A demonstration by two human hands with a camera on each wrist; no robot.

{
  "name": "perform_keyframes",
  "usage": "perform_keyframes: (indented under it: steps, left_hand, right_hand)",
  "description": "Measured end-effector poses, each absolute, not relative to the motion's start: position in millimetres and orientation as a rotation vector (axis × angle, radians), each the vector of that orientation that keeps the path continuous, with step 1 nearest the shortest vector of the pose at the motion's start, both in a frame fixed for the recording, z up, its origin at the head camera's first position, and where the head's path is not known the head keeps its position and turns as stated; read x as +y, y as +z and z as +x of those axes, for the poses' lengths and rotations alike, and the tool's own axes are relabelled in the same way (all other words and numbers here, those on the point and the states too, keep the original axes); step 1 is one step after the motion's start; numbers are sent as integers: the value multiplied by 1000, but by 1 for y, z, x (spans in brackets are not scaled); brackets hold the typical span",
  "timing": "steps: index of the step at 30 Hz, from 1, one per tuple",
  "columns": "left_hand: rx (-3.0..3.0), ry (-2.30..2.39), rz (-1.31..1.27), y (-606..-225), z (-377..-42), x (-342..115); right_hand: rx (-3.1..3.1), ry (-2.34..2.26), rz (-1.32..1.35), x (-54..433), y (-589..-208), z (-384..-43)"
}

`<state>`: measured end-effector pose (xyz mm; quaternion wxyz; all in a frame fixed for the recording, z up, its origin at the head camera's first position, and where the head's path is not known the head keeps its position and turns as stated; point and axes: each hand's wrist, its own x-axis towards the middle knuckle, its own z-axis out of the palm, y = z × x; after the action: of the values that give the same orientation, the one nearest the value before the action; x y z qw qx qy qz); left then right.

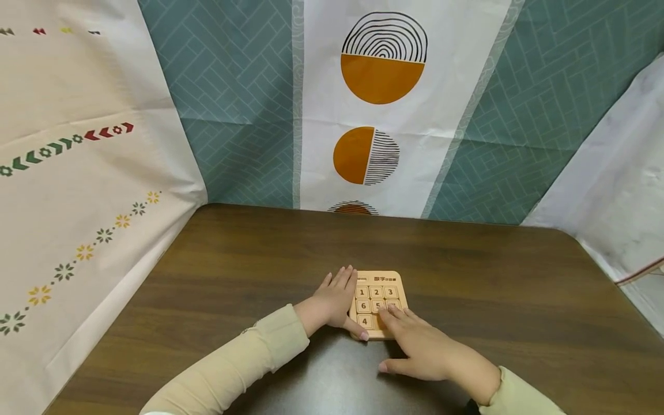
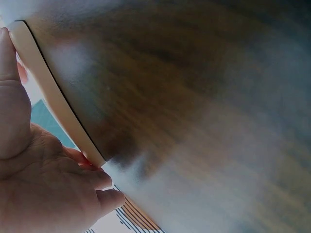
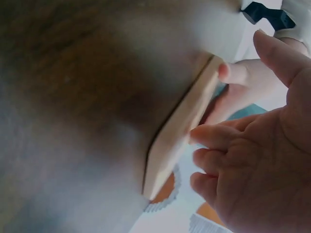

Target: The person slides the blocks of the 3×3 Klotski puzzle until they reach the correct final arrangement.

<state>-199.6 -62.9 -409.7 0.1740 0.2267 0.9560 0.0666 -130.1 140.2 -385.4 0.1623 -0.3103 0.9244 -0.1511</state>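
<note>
A wooden number slide puzzle point(image 1: 369, 285) lies flat on the table, its square tiles marked with digits; 1, 2 and 3 fill the top row. My left hand point(image 1: 332, 301) holds the board from the left, fingers extended along that side and thumb at the near edge. In the left wrist view, the puzzle's pale side wall point(image 2: 58, 97) runs between thumb and fingers. My right hand point(image 1: 422, 346) lies over the lower right corner, its extended fingertips touching the tiles there and its thumb spread away. That hand hides some lower right tiles. The right wrist view shows the puzzle's edge point(image 3: 177, 128) beside the fingertips.
The puzzle rests on a dark brown wooden table point(image 1: 249, 248). Behind it hangs a teal and white patterned cloth point(image 1: 249, 115). A cream cloth with printed motifs point(image 1: 78, 190) borders the left side, and a whitish cloth point(image 1: 622, 173) the right.
</note>
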Motion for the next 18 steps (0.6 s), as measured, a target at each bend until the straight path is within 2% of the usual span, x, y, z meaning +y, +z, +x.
perform_keyframes:
  steps: [9, 18]
  left_hand:
    - [2700, 167, 636, -406, -201, -64]
    - [2697, 190, 628, -408, -200, -62]
  right_hand:
    - [2649, -443, -856, 158, -380, -119]
    - [2630, -439, -858, 150, -383, -117]
